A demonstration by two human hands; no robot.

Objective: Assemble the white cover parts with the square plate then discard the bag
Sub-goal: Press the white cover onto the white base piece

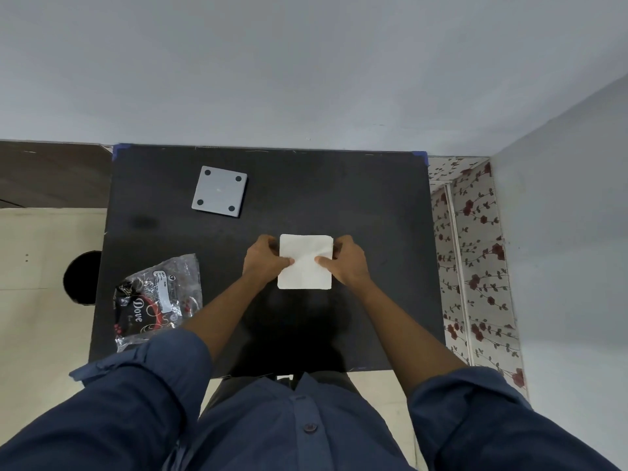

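A white rectangular cover part [305,263] lies near the middle of the black table [373,232]. My left hand [264,258] grips its left edge and my right hand [347,260] grips its right edge, thumbs pressed on its top face. A grey square plate [219,192] with a dark hole near each corner lies flat at the far left of the table, apart from both hands. A crumpled clear plastic bag [159,297] with black, red and white print lies at the near left of the table.
The table stands against a grey wall [306,79]. A floral-patterned panel [475,260] runs along the table's right side. Pale floor and a round dark object [83,277] lie left of the table. Blue tape marks the table's two far corners.
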